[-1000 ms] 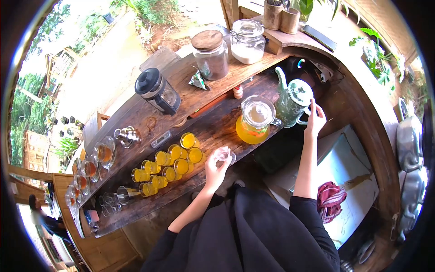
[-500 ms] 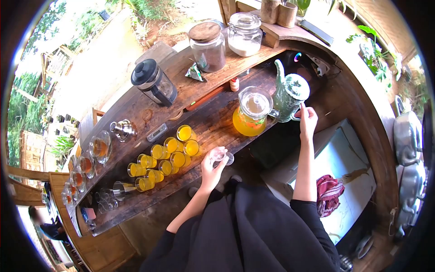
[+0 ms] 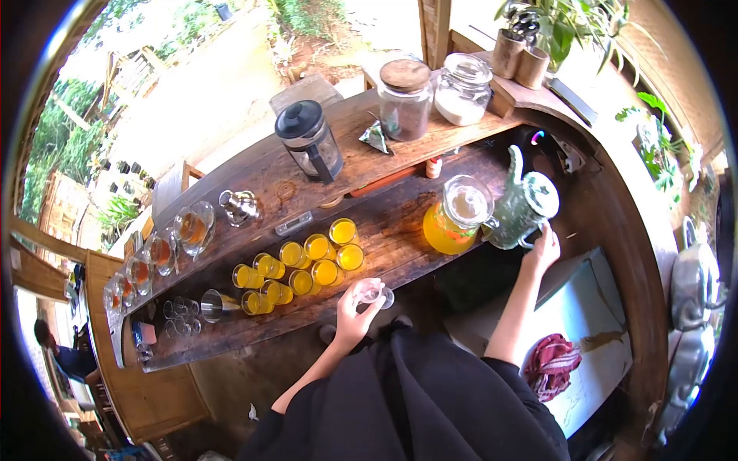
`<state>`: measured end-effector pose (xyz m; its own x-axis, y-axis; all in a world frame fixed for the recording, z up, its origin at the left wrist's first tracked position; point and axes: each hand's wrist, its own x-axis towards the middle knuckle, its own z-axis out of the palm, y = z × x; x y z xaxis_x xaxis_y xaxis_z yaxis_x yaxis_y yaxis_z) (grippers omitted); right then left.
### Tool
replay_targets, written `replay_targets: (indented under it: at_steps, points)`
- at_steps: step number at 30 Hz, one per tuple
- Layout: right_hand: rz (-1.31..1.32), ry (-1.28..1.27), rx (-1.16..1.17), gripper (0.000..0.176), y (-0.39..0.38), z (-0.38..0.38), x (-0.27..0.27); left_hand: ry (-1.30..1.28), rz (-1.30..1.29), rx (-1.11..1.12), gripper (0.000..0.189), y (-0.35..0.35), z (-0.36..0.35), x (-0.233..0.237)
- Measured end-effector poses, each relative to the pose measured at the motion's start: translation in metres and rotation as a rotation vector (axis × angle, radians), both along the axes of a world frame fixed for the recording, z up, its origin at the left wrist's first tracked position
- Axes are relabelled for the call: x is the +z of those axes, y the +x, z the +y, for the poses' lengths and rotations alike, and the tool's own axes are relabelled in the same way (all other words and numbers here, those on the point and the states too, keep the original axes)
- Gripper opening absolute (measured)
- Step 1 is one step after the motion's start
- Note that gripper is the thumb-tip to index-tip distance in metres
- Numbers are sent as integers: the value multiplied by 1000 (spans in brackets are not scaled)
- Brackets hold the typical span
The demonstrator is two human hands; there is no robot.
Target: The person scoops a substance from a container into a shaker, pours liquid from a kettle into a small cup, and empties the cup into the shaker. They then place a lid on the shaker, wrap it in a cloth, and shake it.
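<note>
- Here's the left hand [image 3: 356,313], fingers curled narrow round a small clear glass [image 3: 370,295], holding it just off the near edge of the lower counter [image 3: 384,250].
- Over to the right hand [image 3: 544,250]: fingers pinched together at the handle of the green teapot [image 3: 523,211], arm stretched well out.
- The teapot is at the far right end of that counter, spout pointing away, lid on; whether its base rests on the wood, I cannot tell.
- Right beside it stands the glass pitcher [image 3: 450,230], orange drink in its lower part, its handle close against the teapot.
- And look at those glasses of orange drink [image 3: 326,271], ten in two slanting rows, just left of the left hand!
- Further left, a metal cup [image 3: 217,306] stands next to a cluster of small clear glasses [image 3: 181,316].
- Up on the ledge [image 3: 269,207]: a French press [image 3: 309,142], a jar with a wooden lid [image 3: 405,104], a clip-top jar [image 3: 463,92] of something white, and, leftward, cups of amber liquid [image 3: 161,252].
- Below the right arm, a crumpled red cloth [image 3: 552,366] lies on a pale, veined top [image 3: 584,392].
- Far left, a person in dark clothing [image 3: 73,357] is in the background.
</note>
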<state>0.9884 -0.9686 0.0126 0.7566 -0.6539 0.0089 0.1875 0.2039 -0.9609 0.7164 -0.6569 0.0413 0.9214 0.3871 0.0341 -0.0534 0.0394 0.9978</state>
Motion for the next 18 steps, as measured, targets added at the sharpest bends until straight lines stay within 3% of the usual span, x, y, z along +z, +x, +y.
replay_targets:
  at_steps: [3,7,8,14,15,18]
  points:
    - [-47,-21,5,29,-23,-24,-5,-8,14,22,32,-7,9,1]
    - [-34,-66,21,43,-67,-52,16,-8,46,-17,31,-6,12,-4]
    - [-61,-7,58,34,-80,-63,19,-13,43,-39,31,-4,11,-6]
    - [-54,43,76,27,-154,-87,54,88,20,-241,32,33,-5,6]
    - [-124,92,214,10,-170,-109,40,78,-6,-267,33,41,-10,11]
    - [-11,117,128,4,-199,-91,68,147,-90,-276,30,62,-22,20]
